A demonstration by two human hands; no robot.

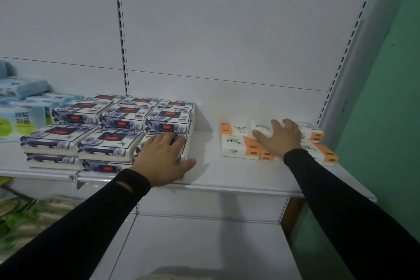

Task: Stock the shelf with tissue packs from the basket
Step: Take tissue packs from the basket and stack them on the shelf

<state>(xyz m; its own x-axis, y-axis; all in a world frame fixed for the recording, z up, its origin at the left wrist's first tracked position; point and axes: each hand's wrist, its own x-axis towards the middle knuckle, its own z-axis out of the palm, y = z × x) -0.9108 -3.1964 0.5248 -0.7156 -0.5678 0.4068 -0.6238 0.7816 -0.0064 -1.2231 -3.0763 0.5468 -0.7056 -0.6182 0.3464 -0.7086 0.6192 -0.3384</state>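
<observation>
Several blue-and-white floral tissue packs (109,141) are stacked in rows on the left half of the white shelf (211,179). My left hand (163,159) lies flat on the front right pack of that stack, thumb along its right edge. To the right sit several white-and-orange "Facial" tissue packs (236,145). My right hand (279,138) rests on top of them with fingers spread, touching a white pack (261,129). The basket is out of view.
Light blue and green packs (22,111) fill the shelf section at far left. A lower shelf (204,245) lies below, with green packages (20,211) at lower left. A slotted upright (122,36) divides the back panel. A green wall (386,120) stands at right.
</observation>
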